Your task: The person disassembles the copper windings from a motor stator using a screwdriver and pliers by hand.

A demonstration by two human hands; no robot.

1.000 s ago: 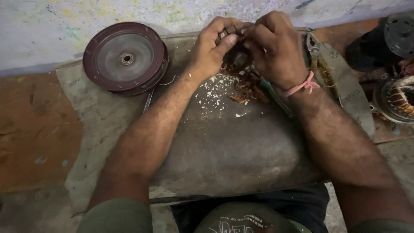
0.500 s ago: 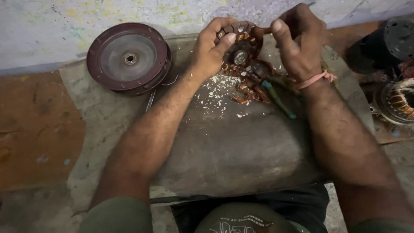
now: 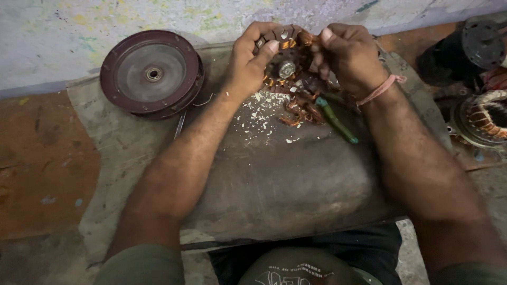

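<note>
A round motor stator with copper windings is held up on edge over a grey mat. My left hand grips its left rim, thumb across the front. My right hand, a pink thread around its wrist, pinches the copper wire at the stator's upper right. Loose tangled copper wire and white flakes lie on the mat just below. A green-handled tool rests beside the wire, under my right wrist.
A dark red round motor cover lies at the mat's upper left. Another wound stator and dark motor parts sit at the right edge. A pale wall runs along the back; brown floor lies to the left.
My right hand has moved back in to the stator's upper right and closed on the wire. The left hand keeps its grip and the stator has turned slightly.
</note>
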